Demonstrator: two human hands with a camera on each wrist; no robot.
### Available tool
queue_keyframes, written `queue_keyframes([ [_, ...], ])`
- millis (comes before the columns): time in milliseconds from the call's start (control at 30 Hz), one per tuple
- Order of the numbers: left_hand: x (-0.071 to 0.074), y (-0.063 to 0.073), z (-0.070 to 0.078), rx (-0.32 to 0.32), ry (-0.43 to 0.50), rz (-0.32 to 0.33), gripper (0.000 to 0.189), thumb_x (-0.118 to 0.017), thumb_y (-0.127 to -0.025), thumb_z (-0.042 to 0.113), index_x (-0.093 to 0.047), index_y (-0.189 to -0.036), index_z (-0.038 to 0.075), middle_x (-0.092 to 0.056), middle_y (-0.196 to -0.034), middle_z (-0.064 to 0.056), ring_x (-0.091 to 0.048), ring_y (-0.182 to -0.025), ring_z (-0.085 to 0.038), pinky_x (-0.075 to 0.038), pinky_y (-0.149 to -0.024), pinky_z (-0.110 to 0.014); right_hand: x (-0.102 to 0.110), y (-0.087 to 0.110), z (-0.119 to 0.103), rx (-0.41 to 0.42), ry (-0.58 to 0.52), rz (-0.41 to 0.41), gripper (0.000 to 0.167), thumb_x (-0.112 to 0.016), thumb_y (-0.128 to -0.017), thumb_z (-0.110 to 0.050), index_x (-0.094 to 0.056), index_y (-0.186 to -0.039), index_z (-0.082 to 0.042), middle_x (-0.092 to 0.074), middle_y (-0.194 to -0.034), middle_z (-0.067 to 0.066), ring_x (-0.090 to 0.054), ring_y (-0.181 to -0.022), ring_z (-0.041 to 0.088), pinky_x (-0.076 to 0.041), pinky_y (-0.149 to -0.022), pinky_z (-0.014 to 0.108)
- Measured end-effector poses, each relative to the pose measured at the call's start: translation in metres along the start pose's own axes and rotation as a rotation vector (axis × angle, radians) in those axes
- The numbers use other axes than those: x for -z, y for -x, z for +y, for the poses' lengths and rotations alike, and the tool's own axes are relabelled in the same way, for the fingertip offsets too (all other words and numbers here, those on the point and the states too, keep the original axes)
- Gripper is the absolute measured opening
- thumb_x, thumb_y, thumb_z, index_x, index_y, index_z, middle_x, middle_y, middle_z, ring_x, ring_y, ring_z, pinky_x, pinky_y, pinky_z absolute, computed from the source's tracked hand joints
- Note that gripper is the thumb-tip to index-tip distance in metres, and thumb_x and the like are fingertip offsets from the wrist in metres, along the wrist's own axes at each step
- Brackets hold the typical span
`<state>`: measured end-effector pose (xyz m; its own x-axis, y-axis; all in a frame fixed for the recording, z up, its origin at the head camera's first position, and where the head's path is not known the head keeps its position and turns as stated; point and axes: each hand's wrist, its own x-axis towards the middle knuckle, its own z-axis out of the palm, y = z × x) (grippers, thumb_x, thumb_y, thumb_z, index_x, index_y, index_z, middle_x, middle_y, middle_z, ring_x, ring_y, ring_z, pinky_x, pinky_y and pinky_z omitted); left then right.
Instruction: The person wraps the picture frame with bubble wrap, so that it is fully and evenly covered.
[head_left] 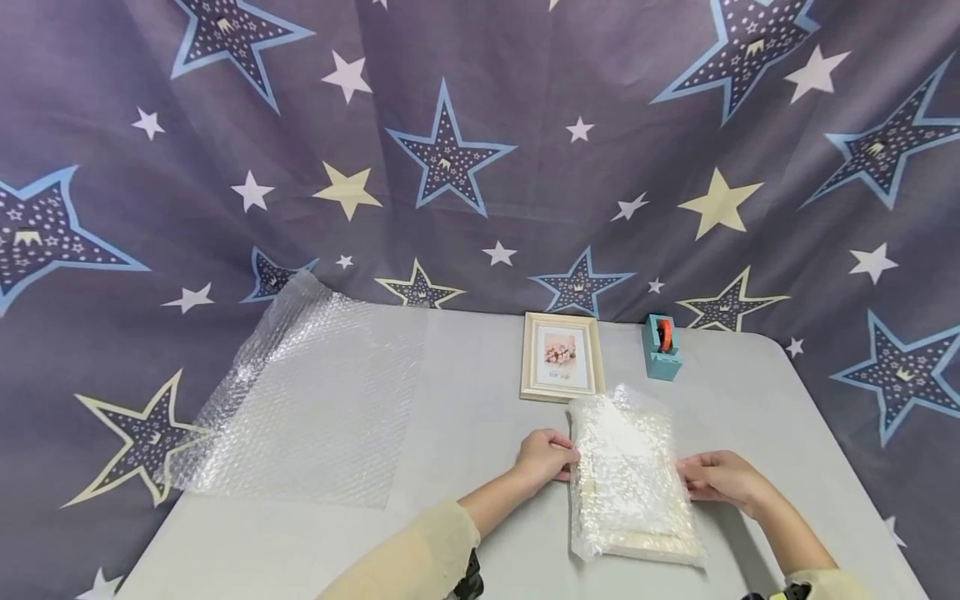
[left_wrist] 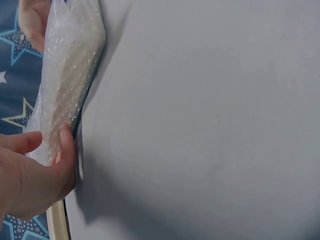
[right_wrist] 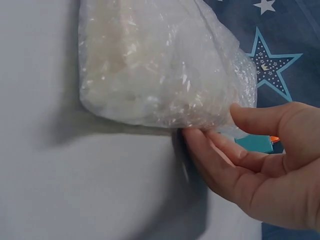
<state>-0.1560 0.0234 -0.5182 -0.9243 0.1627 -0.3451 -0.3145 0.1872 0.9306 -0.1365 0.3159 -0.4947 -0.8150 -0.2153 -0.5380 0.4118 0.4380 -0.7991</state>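
A picture frame wrapped in bubble wrap [head_left: 628, 467] lies at the front right of the table, its pale wooden edge showing at the near end. My left hand [head_left: 545, 457] grips the left side, with the thumb above and the fingers [left_wrist: 66, 150] along the lower edge. On the opposite side, my right hand [head_left: 722, 479] holds the wrap, its thumb at the top and its fingers [right_wrist: 210, 160] at the underside. Glare on the plastic hides most of the wrapped frame's front.
A second, unwrapped picture frame [head_left: 562, 357] with a pink flower print lies just behind the wrapped one. A teal tape dispenser [head_left: 662, 348] with an orange roll stands at the back right. Loose bubble wrap [head_left: 315, 400] spreads over the table's left side and hangs past its edge.
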Motion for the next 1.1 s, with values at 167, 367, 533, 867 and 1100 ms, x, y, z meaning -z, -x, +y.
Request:
queue_keyframes([
  [167,0.003,-0.001,-0.001,0.004,0.001,-0.026,0.014,-0.068,-0.08,0.001,-0.068,-0.093,-0.005,-0.068,-0.075,-0.007,-0.063,-0.062,-0.006,-0.061,-0.059,-0.023,-0.006,0.0,-0.007,-0.033,0.137,0.128,0.038,-0.057,-0.096,-0.018,-0.059,-0.111,0.017,-0.068,-0.082,0.002,-0.066,-0.073,0.009,-0.061,-0.071,0.03],
  [367,0.018,-0.001,0.002,0.032,0.004,-0.075,0.021,-0.069,-0.082,0.002,-0.067,-0.1,-0.006,-0.072,-0.086,-0.016,-0.07,-0.072,-0.015,-0.062,-0.066,-0.027,-0.01,0.001,-0.017,-0.001,0.227,0.229,0.036,-0.06,-0.094,-0.018,-0.06,-0.109,0.015,-0.07,-0.086,0.012,-0.066,-0.073,0.012,-0.061,-0.067,0.03],
  [533,0.046,-0.005,0.003,0.002,-0.012,-0.072,0.026,-0.067,-0.084,0.006,-0.066,-0.107,-0.007,-0.072,-0.093,-0.02,-0.072,-0.079,-0.021,-0.062,-0.072,-0.031,-0.01,0.003,-0.031,0.053,0.349,0.375,0.043,-0.058,-0.095,-0.027,-0.061,-0.116,0.01,-0.067,-0.104,0.026,-0.068,-0.079,0.022,-0.056,-0.066,0.03],
  [867,0.12,-0.002,0.018,-0.158,-0.186,0.024,0.026,-0.061,-0.089,0.011,-0.067,-0.108,-0.006,-0.071,-0.098,-0.023,-0.068,-0.084,-0.035,-0.059,-0.07,-0.041,-0.042,-0.018,-0.078,0.29,0.442,0.527,0.033,-0.062,-0.092,-0.022,-0.066,-0.112,0.005,-0.07,-0.109,0.024,-0.069,-0.094,0.037,-0.058,-0.073,0.035],
  [1100,0.182,-0.009,0.017,-0.214,-0.312,0.119,0.022,-0.059,-0.09,0.009,-0.069,-0.106,-0.003,-0.072,-0.1,-0.019,-0.07,-0.091,-0.032,-0.057,-0.072,-0.027,-0.093,-0.061,-0.122,0.418,0.357,0.49,0.023,-0.065,-0.089,-0.014,-0.07,-0.103,0.004,-0.072,-0.102,0.022,-0.071,-0.087,0.034,-0.059,-0.074,0.035],
])
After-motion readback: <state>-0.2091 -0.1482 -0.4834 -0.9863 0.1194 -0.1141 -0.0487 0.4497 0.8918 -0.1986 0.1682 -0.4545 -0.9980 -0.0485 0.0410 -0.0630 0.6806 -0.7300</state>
